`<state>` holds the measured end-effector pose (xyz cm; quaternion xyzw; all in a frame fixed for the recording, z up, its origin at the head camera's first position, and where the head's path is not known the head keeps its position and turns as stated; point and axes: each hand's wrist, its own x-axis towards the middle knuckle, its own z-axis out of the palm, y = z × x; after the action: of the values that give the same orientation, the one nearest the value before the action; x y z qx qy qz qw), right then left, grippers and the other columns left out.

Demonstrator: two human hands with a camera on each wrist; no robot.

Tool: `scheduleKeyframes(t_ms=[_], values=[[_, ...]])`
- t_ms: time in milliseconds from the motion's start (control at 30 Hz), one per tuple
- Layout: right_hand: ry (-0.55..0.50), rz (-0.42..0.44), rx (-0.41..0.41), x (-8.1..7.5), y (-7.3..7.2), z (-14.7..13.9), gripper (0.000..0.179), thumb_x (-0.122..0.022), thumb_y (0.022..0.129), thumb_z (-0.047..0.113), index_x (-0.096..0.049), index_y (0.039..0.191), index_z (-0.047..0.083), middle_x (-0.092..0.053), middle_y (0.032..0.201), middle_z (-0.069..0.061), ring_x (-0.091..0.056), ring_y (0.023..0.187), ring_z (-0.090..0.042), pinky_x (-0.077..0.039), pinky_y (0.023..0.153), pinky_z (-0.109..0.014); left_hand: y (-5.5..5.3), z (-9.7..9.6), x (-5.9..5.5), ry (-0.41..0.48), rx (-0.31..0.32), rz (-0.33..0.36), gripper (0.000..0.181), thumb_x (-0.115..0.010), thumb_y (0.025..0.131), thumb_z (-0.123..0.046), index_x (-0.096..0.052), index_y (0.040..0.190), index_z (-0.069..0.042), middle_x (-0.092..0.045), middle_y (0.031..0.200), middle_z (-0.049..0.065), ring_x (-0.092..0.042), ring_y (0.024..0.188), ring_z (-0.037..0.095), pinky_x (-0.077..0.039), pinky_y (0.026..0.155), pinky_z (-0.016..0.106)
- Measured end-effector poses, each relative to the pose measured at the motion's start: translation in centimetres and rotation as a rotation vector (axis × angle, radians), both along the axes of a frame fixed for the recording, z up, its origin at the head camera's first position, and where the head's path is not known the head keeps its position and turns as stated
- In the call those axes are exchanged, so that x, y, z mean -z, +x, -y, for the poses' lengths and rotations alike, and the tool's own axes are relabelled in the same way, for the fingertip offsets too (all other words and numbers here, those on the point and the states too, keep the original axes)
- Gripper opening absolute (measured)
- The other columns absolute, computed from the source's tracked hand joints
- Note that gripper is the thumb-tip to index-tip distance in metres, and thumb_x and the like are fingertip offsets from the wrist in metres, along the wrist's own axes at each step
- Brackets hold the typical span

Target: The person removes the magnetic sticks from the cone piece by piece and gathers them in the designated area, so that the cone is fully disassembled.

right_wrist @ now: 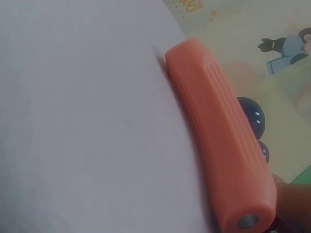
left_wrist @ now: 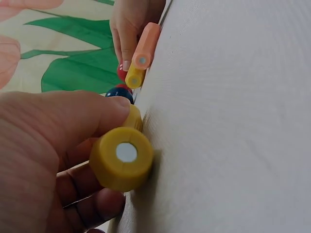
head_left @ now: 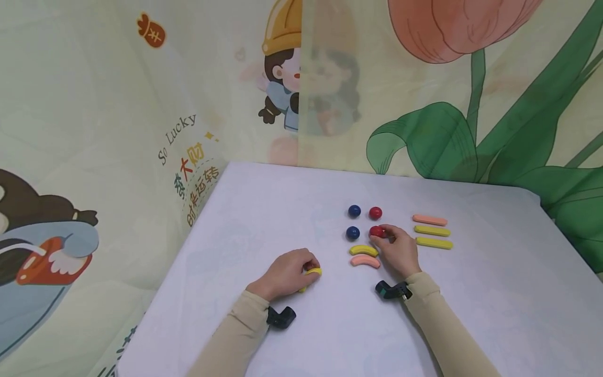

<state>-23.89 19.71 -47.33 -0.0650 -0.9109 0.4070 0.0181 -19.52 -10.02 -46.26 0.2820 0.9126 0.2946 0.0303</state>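
My left hand [head_left: 287,273] pinches a yellow curved magnetic stick [head_left: 314,270] low over the white table. In the left wrist view, the stick's round end [left_wrist: 104,167] with its pale metal disc faces the camera. My right hand [head_left: 400,252] has its fingertips on a red ball [head_left: 375,231], the nearer of two. Just left of that hand lie a yellow curved stick [head_left: 363,250] and a pink curved stick [head_left: 365,261]. The pink one [right_wrist: 218,131] fills much of the right wrist view and hides most of the right hand there.
Two dark blue balls [head_left: 353,233] sit left of the red ones, with the second red ball [head_left: 375,212] farther back. Right of my right hand lie a pink straight stick [head_left: 430,220] and two yellow straight sticks [head_left: 434,243]. A printed curtain [head_left: 330,146] stands behind the table [head_left: 264,209].
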Motion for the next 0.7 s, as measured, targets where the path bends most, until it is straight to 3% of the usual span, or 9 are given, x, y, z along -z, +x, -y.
scheduleKeyframes(t_ms=[333,433,533,600,700], values=[[0.021,-0.003,-0.006,-0.5,0.6,0.2,0.062,-0.068,0.092,0.037,-0.048,0.142,0.007,-0.054,0.128,-0.019,-0.047,0.118,-0.037,-0.042,0.101,-0.052,0.2,0.2,0.3,0.013,-0.029,0.039,0.010,-0.069,0.090,-0.028,-0.069,0.097,-0.020,-0.053,0.082,-0.013,-0.051,0.077,0.005,-0.044,0.071,0.023],[0.050,-0.086,0.051,-1.4,1.6,0.5,0.055,-0.066,0.094,0.030,-0.049,0.140,0.007,-0.055,0.127,-0.017,-0.048,0.115,-0.036,-0.044,0.096,-0.050,0.3,0.2,0.3,0.008,-0.024,0.048,0.011,-0.069,0.090,-0.028,-0.069,0.098,-0.020,-0.054,0.083,-0.013,-0.051,0.077,0.005,-0.045,0.072,0.023],[0.070,-0.236,0.070,-2.5,3.0,1.6,0.044,-0.068,0.093,0.023,-0.057,0.133,0.008,-0.059,0.121,-0.013,-0.050,0.106,-0.032,-0.046,0.086,-0.041,0.2,0.2,0.3,0.017,-0.021,0.058,0.014,-0.069,0.091,-0.029,-0.069,0.101,-0.019,-0.054,0.084,-0.014,-0.052,0.078,0.005,-0.045,0.073,0.023],[0.081,-0.330,0.008,-3.1,4.2,2.8,0.036,-0.070,0.091,0.019,-0.064,0.125,0.007,-0.064,0.111,-0.009,-0.054,0.095,-0.027,-0.046,0.077,-0.034,0.1,0.3,0.2,0.031,-0.034,0.057,0.014,-0.067,0.093,-0.029,-0.069,0.102,-0.019,-0.057,0.087,-0.014,-0.053,0.079,0.006,-0.046,0.075,0.024],[0.091,-0.407,-0.167,-2.9,5.9,5.1,0.024,-0.075,0.086,0.012,-0.071,0.110,0.008,-0.067,0.094,-0.002,-0.056,0.078,-0.017,-0.046,0.066,-0.026,-0.2,0.2,0.2,0.041,-0.080,0.035,0.014,-0.060,0.098,-0.029,-0.069,0.103,-0.019,-0.061,0.091,-0.013,-0.054,0.079,0.006,-0.047,0.076,0.025]])
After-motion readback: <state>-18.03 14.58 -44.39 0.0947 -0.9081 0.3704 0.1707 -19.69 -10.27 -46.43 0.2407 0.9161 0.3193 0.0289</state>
